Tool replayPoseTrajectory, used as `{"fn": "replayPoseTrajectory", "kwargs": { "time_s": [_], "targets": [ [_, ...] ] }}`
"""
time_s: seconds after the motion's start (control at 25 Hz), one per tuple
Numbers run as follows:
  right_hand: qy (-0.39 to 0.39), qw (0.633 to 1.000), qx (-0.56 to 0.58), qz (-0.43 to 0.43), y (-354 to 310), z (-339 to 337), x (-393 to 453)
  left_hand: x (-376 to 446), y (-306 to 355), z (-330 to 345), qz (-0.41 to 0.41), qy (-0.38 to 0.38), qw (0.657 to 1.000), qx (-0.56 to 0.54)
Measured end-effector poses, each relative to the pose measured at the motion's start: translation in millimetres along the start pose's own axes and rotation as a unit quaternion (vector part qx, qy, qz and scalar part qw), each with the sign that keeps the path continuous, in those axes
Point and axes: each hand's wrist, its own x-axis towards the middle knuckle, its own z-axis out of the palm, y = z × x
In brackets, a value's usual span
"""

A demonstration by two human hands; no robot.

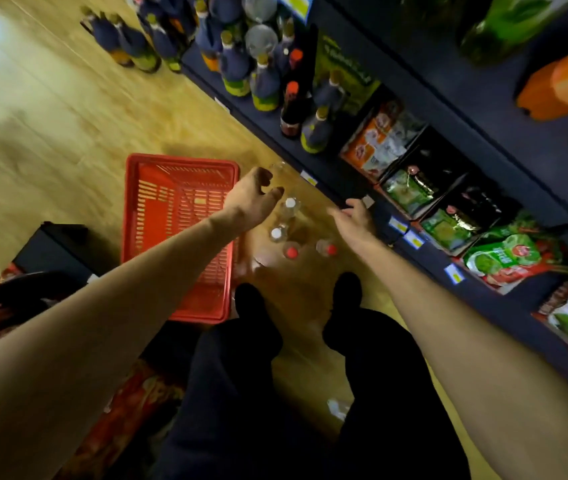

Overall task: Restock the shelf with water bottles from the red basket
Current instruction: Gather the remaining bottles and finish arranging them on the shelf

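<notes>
The red basket [178, 233] lies on the wooden floor with nothing visible inside it. Just right of it, several clear water bottles stand on the floor: two with white caps [290, 203] [276, 233] and two with red caps [291, 252] [331, 250]. My left hand [253, 199] hovers over the white-capped bottles, fingers loosely curled and holding nothing. My right hand [353, 216] reaches toward the lowest shelf's dark edge [341, 199], fingers relaxed; blur hides whether it touches it. Another clear bottle [277, 167] shows just beyond my left fingers.
A dark shelf unit [448, 140] runs diagonally at the right, holding snack bags and dark bottles. More bottles [130, 46] stand on the floor at the far end. A black box [57, 251] and patterned cloth lie at the left. My dark-trousered legs and shoes [251, 303] stand below the bottles.
</notes>
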Motion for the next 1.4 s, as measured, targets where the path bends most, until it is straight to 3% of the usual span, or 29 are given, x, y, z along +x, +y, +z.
{"fn": "replayPoseTrajectory", "kwargs": {
  "time_s": [0.36, 0.64, 0.84, 1.16, 1.4],
  "targets": [
    [-0.008, 0.997, -0.045, 0.065, 93.7, 54.4, 94.2, 104.6, -81.6, 94.9, -0.013, -0.029, 0.999, 0.026],
    [-0.099, 0.984, -0.120, 0.088, 120.1, 78.2, 130.1, 158.2, -129.0, 149.3, -0.044, -0.052, 0.997, 0.033],
    [-0.054, 0.993, -0.097, 0.045, 160.6, 100.2, 151.9, 186.3, -156.3, 186.4, -0.036, -0.062, 0.997, 0.039],
    [-0.028, 0.997, -0.040, 0.055, 225.4, 115.5, 170.1, 200.5, -198.0, 221.0, -0.012, -0.042, 0.997, 0.059],
    [0.030, 0.999, 0.025, 0.035, 251.4, 141.9, 196.4, 229.0, -211.4, 232.3, 0.000, -0.032, 0.999, 0.003]
  ]
}}
